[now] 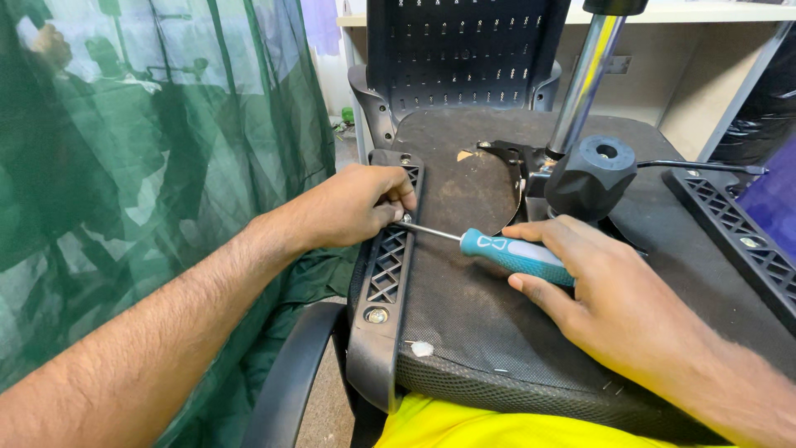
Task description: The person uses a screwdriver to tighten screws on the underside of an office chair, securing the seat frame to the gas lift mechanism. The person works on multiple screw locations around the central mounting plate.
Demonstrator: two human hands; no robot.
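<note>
An upturned office chair seat [489,315] lies across my lap, its dark underside facing up. My right hand [605,299] grips a screwdriver with a teal handle [514,253]. Its metal shaft points left to a screw on the left armrest bracket [385,265]. There my left hand [356,203] pinches the bracket at the shaft's tip. A second screw [376,315] shows lower on the same bracket.
A chrome gas-lift column [584,79] with a black knob [593,174] rises from the seat's centre plate. The perforated chair back [460,54] stands behind. Another bracket [738,236] runs along the right side. Green mesh cloth [149,166] hangs at left. A black armrest loop [290,382] curves below.
</note>
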